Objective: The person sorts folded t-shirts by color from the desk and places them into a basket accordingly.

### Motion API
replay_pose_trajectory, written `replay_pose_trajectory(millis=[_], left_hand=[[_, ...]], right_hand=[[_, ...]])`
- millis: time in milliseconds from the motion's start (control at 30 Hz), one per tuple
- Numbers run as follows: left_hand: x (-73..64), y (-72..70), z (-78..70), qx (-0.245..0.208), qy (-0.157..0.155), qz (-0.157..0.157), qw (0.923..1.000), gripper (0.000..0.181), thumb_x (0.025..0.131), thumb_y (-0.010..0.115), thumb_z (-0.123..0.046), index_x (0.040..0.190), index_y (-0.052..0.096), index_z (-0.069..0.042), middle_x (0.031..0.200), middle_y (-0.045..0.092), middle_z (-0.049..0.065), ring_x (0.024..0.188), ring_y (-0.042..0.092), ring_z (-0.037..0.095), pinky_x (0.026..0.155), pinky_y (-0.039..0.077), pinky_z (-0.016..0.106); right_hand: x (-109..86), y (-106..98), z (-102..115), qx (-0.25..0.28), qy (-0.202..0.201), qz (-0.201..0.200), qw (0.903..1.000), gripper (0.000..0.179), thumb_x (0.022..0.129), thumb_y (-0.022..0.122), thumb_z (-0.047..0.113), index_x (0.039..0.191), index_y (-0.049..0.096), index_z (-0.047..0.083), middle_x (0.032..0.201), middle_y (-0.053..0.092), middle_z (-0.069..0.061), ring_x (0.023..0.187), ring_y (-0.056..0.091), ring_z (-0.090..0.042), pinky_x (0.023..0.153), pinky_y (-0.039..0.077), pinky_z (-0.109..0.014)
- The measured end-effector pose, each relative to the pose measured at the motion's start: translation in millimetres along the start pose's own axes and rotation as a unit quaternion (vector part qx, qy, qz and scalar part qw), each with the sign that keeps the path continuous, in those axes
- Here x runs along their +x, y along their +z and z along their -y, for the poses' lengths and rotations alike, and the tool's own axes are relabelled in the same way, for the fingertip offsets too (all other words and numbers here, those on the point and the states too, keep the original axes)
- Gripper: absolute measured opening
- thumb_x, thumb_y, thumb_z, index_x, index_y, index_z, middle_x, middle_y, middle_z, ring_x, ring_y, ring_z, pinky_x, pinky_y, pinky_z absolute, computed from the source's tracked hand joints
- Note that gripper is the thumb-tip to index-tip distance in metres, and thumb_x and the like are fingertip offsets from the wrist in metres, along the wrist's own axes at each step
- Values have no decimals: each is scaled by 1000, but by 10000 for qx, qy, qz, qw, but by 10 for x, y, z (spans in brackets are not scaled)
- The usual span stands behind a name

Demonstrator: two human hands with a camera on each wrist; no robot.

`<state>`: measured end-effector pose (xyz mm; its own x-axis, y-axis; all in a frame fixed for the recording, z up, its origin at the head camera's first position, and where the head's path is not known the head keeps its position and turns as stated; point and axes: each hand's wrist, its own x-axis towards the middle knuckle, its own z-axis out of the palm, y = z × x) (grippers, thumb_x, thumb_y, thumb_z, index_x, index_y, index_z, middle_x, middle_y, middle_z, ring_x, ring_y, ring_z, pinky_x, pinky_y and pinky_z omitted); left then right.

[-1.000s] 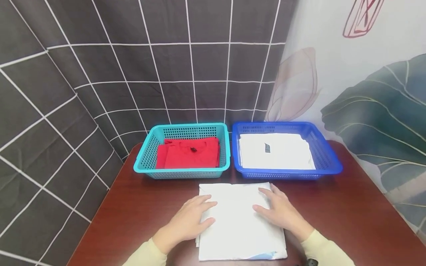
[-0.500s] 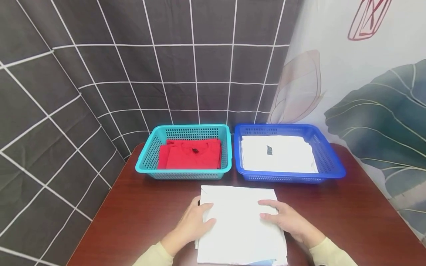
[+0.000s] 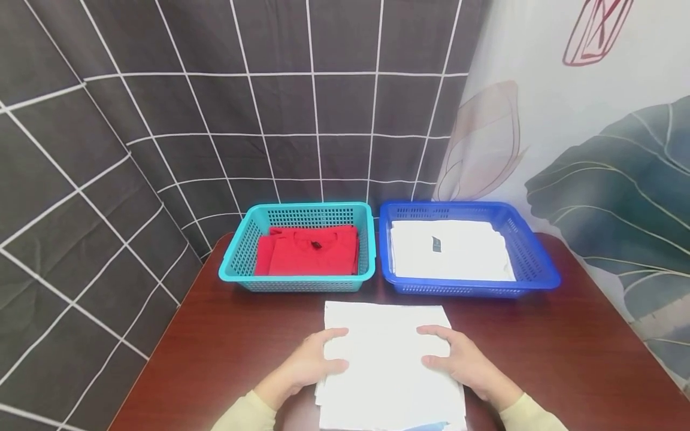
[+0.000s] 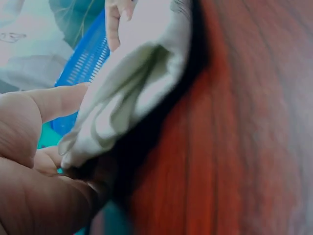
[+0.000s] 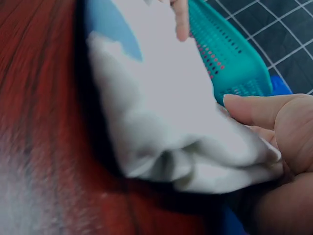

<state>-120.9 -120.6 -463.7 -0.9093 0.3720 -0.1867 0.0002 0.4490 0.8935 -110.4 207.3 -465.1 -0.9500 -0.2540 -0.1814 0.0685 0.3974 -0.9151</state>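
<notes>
A folded white shirt with a light blue patch near its front edge is between my hands on the table. My left hand grips its left side, thumb and forefinger on top. In the left wrist view, other fingers of the left hand go beneath the layered edge of the shirt. My right hand holds the opposite side the same way. The right wrist view has the right hand around a bunched corner of the shirt, its lower fingers partly hidden in shadow.
Behind the shirt, a teal basket holds folded red shirts. To its right, a blue basket contains folded white clothing with a dark label. The dark red wooden table ends at a gridded backdrop.
Both hands have gone from resting spread on the shirt to gripping its two sides, with fingers going underneath. The head view has shifted slightly. The baskets stay where they were.
</notes>
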Motion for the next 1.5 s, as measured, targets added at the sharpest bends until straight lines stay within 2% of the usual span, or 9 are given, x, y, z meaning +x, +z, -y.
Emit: replay_pose_trajectory(millis=[67,200,367,533,767,900,1133,1333,1500], left_hand=[[4,-6,27,53,138,51,9999,65,78,77,-14,138,52,-17,134,53,9,123,47,29,100,38,56],[26,-23,61,288,385,118,9988,70,78,75,-9,142,47,-15,139,50,8,130,42,32,104,33,57],[27,-36,85,728,467,128,9962,70,80,73,-11,144,45,-16,143,47,6,134,39,31,105,32,57],[-1,-58,47,686,537,124,9961,71,80,74,-12,144,45,-17,143,46,3,133,39,28,105,33,56],[-108,-135,-134,829,919,44,9923,72,80,74,-15,145,44,-19,140,49,0,128,44,23,103,38,51],[-178,-188,-264,993,1098,39,9890,72,81,74,-18,146,43,-22,140,50,-3,127,45,19,102,40,48],[-219,-281,-517,905,1330,104,9869,74,82,74,-22,147,39,-29,140,47,-7,127,43,15,101,42,45],[-88,-346,-692,890,1538,-97,9840,75,82,75,-26,147,38,-32,140,46,-5,124,44,14,99,44,41],[179,-316,-842,796,1537,-279,9845,80,79,78,-32,147,38,-36,141,45,-7,125,44,15,94,48,35]], right_hand=[[11,24,-21,-524,-94,-299,9981,56,76,81,24,128,60,19,133,55,-8,120,48,-26,96,42,-45],[17,59,-53,-833,-204,-555,9948,56,74,82,21,126,61,22,131,58,-4,128,44,-28,103,34,-55],[2,83,-48,-1089,-336,-740,9907,55,74,83,20,125,62,24,129,60,-3,127,47,-28,102,36,-54],[-29,71,-4,-1457,-496,-937,9836,55,73,84,23,124,63,24,126,62,-3,124,51,-30,100,39,-55],[-139,12,127,-1757,-691,-1107,9757,56,72,84,28,124,64,25,124,64,-3,121,53,-30,97,41,-57],[-234,-45,238,-1732,-763,-1100,9757,55,74,82,34,125,63,24,123,64,-4,120,53,-31,96,41,-58],[-395,-187,449,-2195,-961,-1364,9612,56,76,80,42,126,61,27,123,64,2,117,55,-22,93,45,-46],[-377,-395,676,-2180,-1158,-1495,9575,56,79,78,42,129,61,25,127,62,-4,110,55,-20,81,45,-19],[-247,-644,775,-2027,-1262,-1568,9583,56,80,78,38,131,59,21,128,60,-10,105,53,-18,72,48,-17]])
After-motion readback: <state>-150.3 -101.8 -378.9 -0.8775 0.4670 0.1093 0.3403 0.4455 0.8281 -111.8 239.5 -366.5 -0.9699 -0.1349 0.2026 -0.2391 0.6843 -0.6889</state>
